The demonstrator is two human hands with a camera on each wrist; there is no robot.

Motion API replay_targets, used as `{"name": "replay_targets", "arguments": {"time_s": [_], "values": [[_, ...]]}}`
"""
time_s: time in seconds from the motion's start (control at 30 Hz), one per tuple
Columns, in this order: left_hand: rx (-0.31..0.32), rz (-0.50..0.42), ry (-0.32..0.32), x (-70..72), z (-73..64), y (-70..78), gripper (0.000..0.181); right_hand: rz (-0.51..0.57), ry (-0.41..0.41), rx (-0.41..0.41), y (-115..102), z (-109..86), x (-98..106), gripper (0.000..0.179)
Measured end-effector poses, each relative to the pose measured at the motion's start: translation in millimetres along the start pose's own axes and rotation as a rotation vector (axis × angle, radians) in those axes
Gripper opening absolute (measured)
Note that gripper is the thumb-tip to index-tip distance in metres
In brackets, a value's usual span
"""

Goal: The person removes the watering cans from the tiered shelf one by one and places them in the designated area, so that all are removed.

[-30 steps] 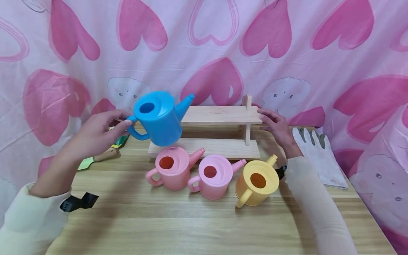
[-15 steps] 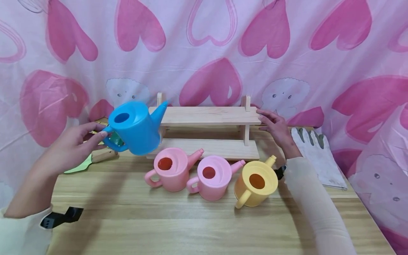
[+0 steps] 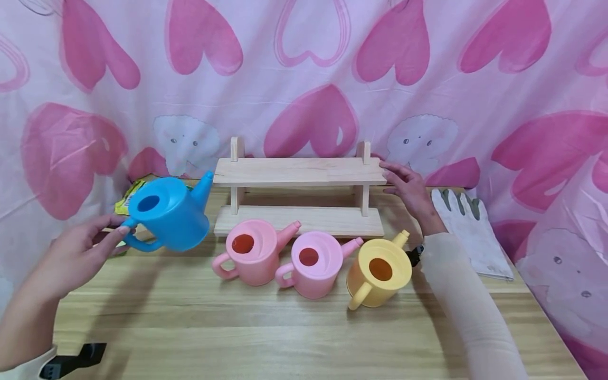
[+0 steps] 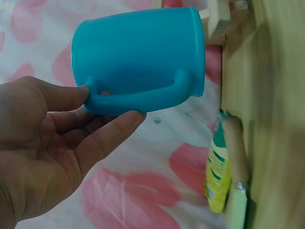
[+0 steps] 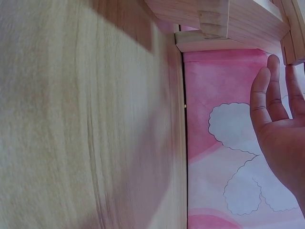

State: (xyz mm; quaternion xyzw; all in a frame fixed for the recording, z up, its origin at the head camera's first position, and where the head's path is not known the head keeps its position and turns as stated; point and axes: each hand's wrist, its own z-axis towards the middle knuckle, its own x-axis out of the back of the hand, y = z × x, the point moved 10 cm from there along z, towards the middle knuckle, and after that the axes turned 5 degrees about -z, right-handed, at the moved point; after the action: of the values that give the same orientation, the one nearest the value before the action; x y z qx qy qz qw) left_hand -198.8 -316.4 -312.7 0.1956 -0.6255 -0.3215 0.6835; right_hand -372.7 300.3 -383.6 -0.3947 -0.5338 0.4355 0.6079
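Note:
My left hand pinches the handle of a blue watering can, held up above the table with its spout to the right. In the left wrist view the thumb and fingers grip the handle of the blue can. My right hand touches the right end of the upper board of a two-tier wooden shelf, fingers fairly straight. In front of the shelf stand a salmon-pink watering can, a lighter pink watering can and a yellow watering can, all upright.
White work gloves lie at the right on the wooden table. A yellow-green packet and a trowel with a wooden handle are at the left, mostly behind the blue can in the head view. A pink heart-print curtain hangs behind.
My left hand has carried the blue watering can left and down, away from the shelf, uncovering the shelf's left end. The right hand stays at the board's right end.

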Motion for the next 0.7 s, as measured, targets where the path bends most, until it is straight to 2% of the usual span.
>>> {"name": "replay_targets", "arguments": {"time_s": [0.1, 0.17, 0.27, 0.5, 0.7], "values": [[-0.004, -0.026, 0.022, -3.0, -5.0, -5.4, 0.027, 0.004, -0.001, 0.002, 0, -0.1, 0, 0.049], [-0.03, -0.056, 0.036, -5.5, -7.9, -6.3, 0.025, 0.011, -0.002, 0.006, 0, -0.2, 1, 0.049], [-0.047, -0.101, 0.022, -12.7, -11.6, -8.8, 0.022, 0.025, 0.0, 0.012, 1, 0.1, 1, 0.048], [0.045, -0.121, -0.044, -28.7, -18.4, -26.0, 0.03, 0.032, 0.001, 0.027, 1, 1.2, 1, 0.047], [0.06, -0.143, -0.06, -35.7, -17.9, -33.0, 0.033, 0.022, -0.003, 0.014, 0, 0.7, 0, 0.048]]}}
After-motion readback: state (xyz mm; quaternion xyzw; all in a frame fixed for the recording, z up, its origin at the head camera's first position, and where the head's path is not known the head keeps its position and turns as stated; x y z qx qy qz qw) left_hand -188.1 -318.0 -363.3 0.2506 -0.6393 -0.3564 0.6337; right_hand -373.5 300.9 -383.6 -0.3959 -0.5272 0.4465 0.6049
